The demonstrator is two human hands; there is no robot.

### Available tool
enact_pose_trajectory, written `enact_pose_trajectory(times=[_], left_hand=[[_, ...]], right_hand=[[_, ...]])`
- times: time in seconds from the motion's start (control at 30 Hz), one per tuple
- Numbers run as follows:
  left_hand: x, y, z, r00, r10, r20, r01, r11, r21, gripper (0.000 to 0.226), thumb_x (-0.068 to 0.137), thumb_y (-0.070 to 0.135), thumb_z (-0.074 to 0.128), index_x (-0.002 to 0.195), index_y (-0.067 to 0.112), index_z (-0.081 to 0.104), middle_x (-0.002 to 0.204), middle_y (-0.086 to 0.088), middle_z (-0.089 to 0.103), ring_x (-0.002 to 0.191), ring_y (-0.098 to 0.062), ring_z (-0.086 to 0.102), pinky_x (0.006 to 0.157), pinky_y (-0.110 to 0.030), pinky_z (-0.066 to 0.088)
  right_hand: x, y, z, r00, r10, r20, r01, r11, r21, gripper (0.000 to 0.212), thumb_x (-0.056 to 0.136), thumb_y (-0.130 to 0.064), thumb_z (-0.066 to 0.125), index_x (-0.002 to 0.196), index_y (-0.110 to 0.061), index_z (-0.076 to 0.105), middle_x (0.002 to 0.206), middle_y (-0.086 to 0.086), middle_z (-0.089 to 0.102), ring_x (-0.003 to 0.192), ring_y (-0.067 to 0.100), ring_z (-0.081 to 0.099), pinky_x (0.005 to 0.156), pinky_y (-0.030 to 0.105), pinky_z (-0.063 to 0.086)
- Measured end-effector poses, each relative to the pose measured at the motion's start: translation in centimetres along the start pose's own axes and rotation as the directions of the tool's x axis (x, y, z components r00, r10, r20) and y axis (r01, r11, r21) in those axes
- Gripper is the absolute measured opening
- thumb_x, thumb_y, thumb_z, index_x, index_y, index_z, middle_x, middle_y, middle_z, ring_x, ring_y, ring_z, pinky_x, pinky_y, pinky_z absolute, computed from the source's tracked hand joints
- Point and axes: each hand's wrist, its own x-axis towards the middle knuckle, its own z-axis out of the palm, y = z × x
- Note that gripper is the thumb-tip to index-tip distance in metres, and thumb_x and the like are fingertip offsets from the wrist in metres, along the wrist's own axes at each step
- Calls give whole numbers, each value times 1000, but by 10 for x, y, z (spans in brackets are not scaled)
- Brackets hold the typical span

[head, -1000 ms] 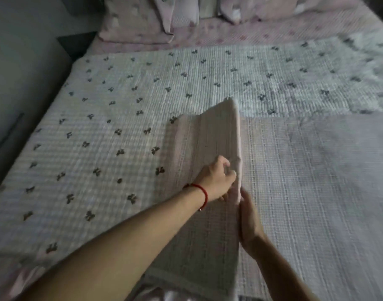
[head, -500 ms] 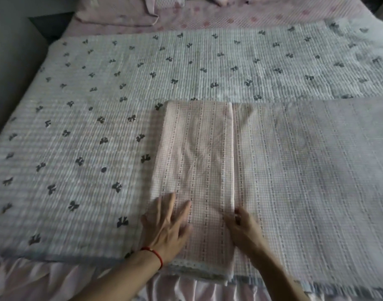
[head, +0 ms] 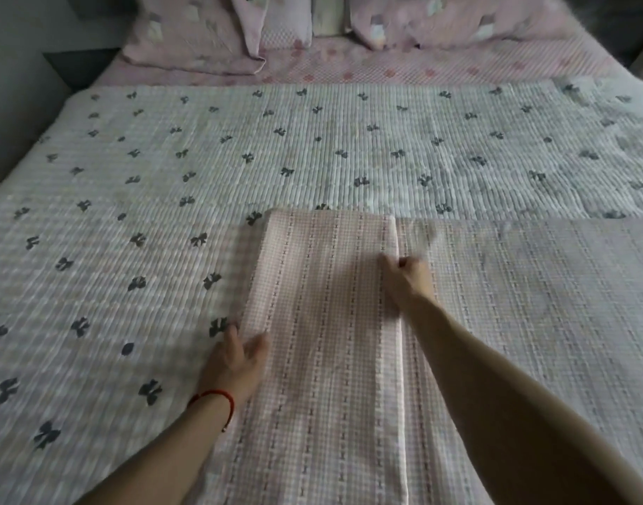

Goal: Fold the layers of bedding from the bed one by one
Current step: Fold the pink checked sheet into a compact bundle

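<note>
I read no labels or writing. My left hand (head: pixel 236 366) lies flat, fingers straight, on the left edge of the folded pink checked sheet (head: pixel 323 322). My right hand (head: pixel 409 278), fingers curled, pinches its right fold edge. Beyond the fingertips lies the bow-print quilt (head: pixel 239 147).

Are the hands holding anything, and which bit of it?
The right hand pinches the pink checked folded sheet at its right-hand folded edge, partway up. The left hand holds nothing; it lies flat along the sheet's left edge.
</note>
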Motion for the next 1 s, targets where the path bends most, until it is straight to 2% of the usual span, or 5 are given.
enact_pose_trajectory(times=[0.33, 0.47, 0.57, 0.77, 1.0], left_hand=[[41, -10, -3, 994, -79, 76, 91, 982, -168, 55, 88, 68, 55, 125, 32, 35, 117, 4, 59, 87, -15, 61, 76, -35, 50], [48, -13, -2, 990, -107, 92, 123, 975, -187, 59, 87, 68, 58, 124, 30, 34, 123, 0, 57, 96, -23, 63, 90, -42, 53], [45, -13, -7, 991, -96, 93, 110, 981, -162, 63, 88, 71, 53, 131, 30, 32, 121, 0, 59, 98, -28, 63, 93, -45, 52], [-17, -41, -6, 982, -50, 181, 87, 975, -203, 82, 97, 64, 44, 160, 21, 14, 160, -2, 33, 146, -27, 34, 116, -42, 29], [-73, -69, -12, 967, -57, 249, 107, 975, -192, 106, 80, 74, 64, 158, 17, 22, 159, -2, 36, 144, -25, 38, 115, -43, 36]], right_hand=[[37, -16, 6, 989, -136, -55, 129, 986, -109, 28, 102, -35, 53, 105, -7, 58, 87, -1, 57, 94, 27, 63, 70, 31, 43], [-32, -10, 16, 935, -340, 101, 341, 780, -526, 68, 103, -48, 39, 159, -20, 13, 161, 14, 17, 144, 29, 19, 121, 53, 16], [-119, 44, 21, 853, -374, 363, 521, 619, -588, 72, 104, -54, 26, 163, -28, -6, 169, 6, -21, 153, 28, -28, 124, 59, -9], [-242, 119, 12, 887, -356, 294, 461, 634, -621, 67, 104, -45, 29, 164, -22, 10, 172, 4, -4, 158, 28, -8, 124, 55, 5], [-269, 135, -1, 902, -267, 338, 427, 661, -617, 68, 104, -54, 27, 164, -31, 2, 171, -3, -9, 157, 29, -11, 125, 47, -6]])
